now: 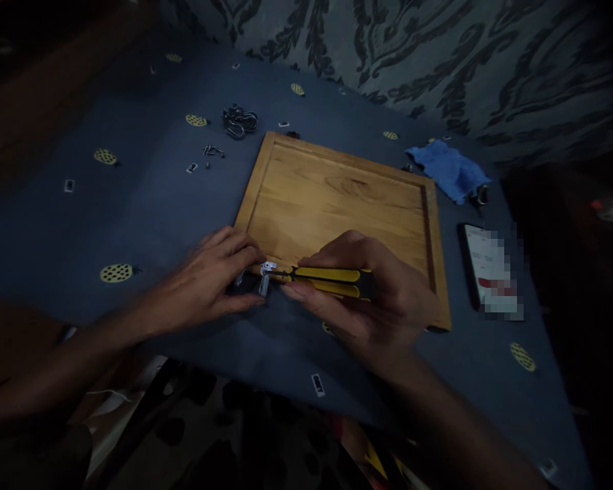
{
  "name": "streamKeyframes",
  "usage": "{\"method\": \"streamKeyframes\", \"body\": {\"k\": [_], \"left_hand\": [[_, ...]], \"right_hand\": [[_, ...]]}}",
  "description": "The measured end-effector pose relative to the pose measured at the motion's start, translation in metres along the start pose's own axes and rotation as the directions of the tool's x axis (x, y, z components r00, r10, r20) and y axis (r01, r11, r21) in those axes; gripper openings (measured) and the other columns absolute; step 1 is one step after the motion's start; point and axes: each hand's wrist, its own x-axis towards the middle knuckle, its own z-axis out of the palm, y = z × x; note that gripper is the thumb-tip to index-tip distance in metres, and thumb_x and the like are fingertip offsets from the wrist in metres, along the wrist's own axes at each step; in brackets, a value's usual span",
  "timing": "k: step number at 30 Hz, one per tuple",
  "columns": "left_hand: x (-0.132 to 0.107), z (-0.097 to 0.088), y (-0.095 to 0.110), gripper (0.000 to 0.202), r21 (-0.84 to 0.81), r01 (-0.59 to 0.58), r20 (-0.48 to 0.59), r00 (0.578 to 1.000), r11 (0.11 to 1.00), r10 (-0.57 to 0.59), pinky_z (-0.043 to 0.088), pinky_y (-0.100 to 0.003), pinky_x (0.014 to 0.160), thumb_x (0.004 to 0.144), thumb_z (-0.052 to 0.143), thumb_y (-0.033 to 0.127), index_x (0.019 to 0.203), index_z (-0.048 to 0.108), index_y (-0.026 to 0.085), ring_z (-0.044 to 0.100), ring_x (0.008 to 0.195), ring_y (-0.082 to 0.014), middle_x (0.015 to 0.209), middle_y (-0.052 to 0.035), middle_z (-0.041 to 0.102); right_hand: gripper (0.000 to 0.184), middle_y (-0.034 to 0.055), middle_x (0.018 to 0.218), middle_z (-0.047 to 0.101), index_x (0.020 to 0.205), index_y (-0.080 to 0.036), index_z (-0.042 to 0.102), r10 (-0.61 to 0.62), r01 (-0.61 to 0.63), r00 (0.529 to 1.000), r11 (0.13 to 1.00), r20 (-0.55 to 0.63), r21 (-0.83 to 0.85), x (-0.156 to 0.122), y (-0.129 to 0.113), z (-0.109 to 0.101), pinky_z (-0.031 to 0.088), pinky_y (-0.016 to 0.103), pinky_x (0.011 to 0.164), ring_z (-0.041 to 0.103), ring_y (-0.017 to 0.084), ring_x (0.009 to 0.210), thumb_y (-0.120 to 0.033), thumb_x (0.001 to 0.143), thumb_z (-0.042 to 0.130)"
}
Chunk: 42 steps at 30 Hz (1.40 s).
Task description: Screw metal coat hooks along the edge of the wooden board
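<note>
My right hand [372, 299] is closed around the yellow and black handle of a screwdriver [327, 275]. The screwdriver points left, its tip meeting a small shiny metal fitting [266, 272] at the near left corner of a framed wooden panel [337, 204]. Thumb and fingers of my left hand [214, 275] close in on the fitting from the left, gripping it against the panel's edge. The panel lies flat on a dark blue cloth with a pineapple print. Shadow hides the exact shape of the fitting and the far side of my left fingers.
Beyond the panel's left corner lie a pile of dark metal hardware [240, 121] and several small screws [213, 151]. A crumpled blue cloth [449, 170] sits behind the right corner. A phone [483, 269] rests right of the panel. A patterned wall or backrest [388, 54] rises behind.
</note>
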Motion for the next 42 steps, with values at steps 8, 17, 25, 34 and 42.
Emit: {"method": "streamKeyframes", "body": {"k": [8, 17, 25, 34, 42], "left_hand": [[0.0, 0.001, 0.0, 0.03, 0.004, -0.002, -0.007, 1.0, 1.0, 0.002, 0.049, -0.043, 0.095, 0.096, 0.066, 0.039, 0.118, 0.061, 0.019, 0.057, 0.111, -0.0264, 0.117, -0.0077, 0.064], [0.0, 0.001, -0.001, 0.035, 0.025, -0.027, -0.01, 1.0, 0.999, 0.027, 0.049, -0.041, 0.094, 0.096, 0.067, 0.041, 0.12, 0.06, 0.017, 0.057, 0.11, -0.0267, 0.117, -0.0088, 0.064], [0.0, 0.0, -0.001, 0.034, 0.018, -0.022, -0.017, 1.0, 1.0, 0.022, 0.049, -0.041, 0.095, 0.096, 0.067, 0.041, 0.119, 0.06, 0.018, 0.057, 0.113, -0.0269, 0.117, -0.0084, 0.065], [0.0, 0.001, -0.001, 0.034, 0.021, -0.032, -0.029, 0.999, 0.999, 0.033, 0.049, -0.04, 0.093, 0.096, 0.066, 0.042, 0.118, 0.061, 0.017, 0.057, 0.11, -0.0262, 0.116, -0.0084, 0.064], [0.0, 0.002, -0.001, 0.034, 0.017, -0.048, -0.042, 0.998, 0.999, 0.049, 0.048, -0.039, 0.093, 0.095, 0.068, 0.039, 0.12, 0.061, 0.016, 0.057, 0.11, -0.0259, 0.116, -0.0086, 0.064]], "right_hand": [[0.024, -0.0034, 0.074, 0.066, 0.088, -0.028, 0.059, 0.008, -0.008, 1.0, 1.0, -0.008, -0.017, -0.001, -0.001, 0.003, 0.049, 0.032, 0.053, 0.063, 0.016, 0.062, -0.024, 0.085, 0.083], [0.016, -0.0003, 0.081, 0.07, 0.092, -0.031, 0.064, 0.114, -0.107, 0.974, 0.993, -0.198, 0.045, -0.001, -0.008, -0.005, 0.052, 0.037, 0.057, 0.066, 0.019, 0.068, -0.034, 0.09, 0.079], [0.018, -0.0031, 0.077, 0.067, 0.089, -0.028, 0.062, 0.126, -0.119, 0.984, 0.991, -0.126, 0.059, -0.004, -0.003, 0.0, 0.052, 0.035, 0.058, 0.066, 0.017, 0.064, -0.025, 0.089, 0.079], [0.016, -0.0026, 0.08, 0.067, 0.091, -0.025, 0.063, 0.119, -0.109, 0.988, 0.988, -0.101, 0.106, -0.007, 0.002, 0.002, 0.054, 0.031, 0.058, 0.067, 0.015, 0.066, -0.024, 0.089, 0.079], [0.016, -0.0022, 0.08, 0.068, 0.092, -0.025, 0.062, 0.095, -0.092, 0.993, 0.994, -0.072, 0.052, -0.007, 0.004, 0.002, 0.054, 0.031, 0.06, 0.067, 0.015, 0.068, -0.028, 0.091, 0.078]]}}
